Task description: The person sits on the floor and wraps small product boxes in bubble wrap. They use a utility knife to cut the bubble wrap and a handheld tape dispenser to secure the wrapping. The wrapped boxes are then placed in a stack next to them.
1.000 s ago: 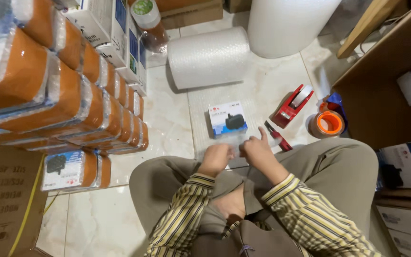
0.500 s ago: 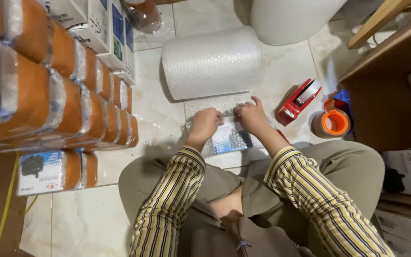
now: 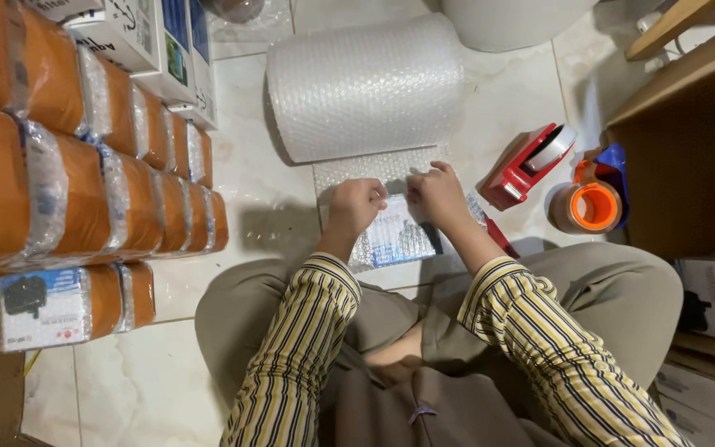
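Pressing bubble wrap (image 3: 374, 170) over box (image 3: 403, 240) — both hands, tiled floor (image 3: 233, 178)

Seated with knees spread wide, a person in striped yellow sleeves reaches both arms forward and down. The left hand (image 3: 357, 207) is curled into a loose fist, knuckles up, fingers tucked under. The right hand (image 3: 438, 197) sits just beside it, palm down, fingers (image 3: 420, 178) bent and pinching at the tips.
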